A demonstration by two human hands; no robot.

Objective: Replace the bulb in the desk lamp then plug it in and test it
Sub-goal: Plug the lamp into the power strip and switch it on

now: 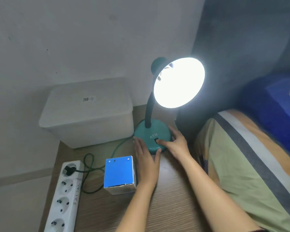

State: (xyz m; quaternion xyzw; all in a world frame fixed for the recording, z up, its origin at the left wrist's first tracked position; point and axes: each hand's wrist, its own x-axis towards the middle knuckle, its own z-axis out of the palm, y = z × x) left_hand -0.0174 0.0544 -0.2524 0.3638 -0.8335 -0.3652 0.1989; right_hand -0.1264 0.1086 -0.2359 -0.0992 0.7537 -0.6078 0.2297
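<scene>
A teal desk lamp stands on the wooden table, its round base (146, 131) in the middle of the view and its shade (178, 82) glowing bright white. My right hand (176, 144) rests on the base with a finger on the black switch (156, 140). My left hand (146, 160) lies flat against the base's front left edge, fingers apart. The lamp's green cord (90, 166) runs to a black plug (69, 169) seated in the top socket of a white power strip (62, 198). A blue bulb box (119, 173) stands left of my left hand.
A white lidded plastic bin (89, 111) sits behind the lamp against the wall. A bed with a striped cover (241, 164) and a blue pillow (274, 114) borders the table on the right.
</scene>
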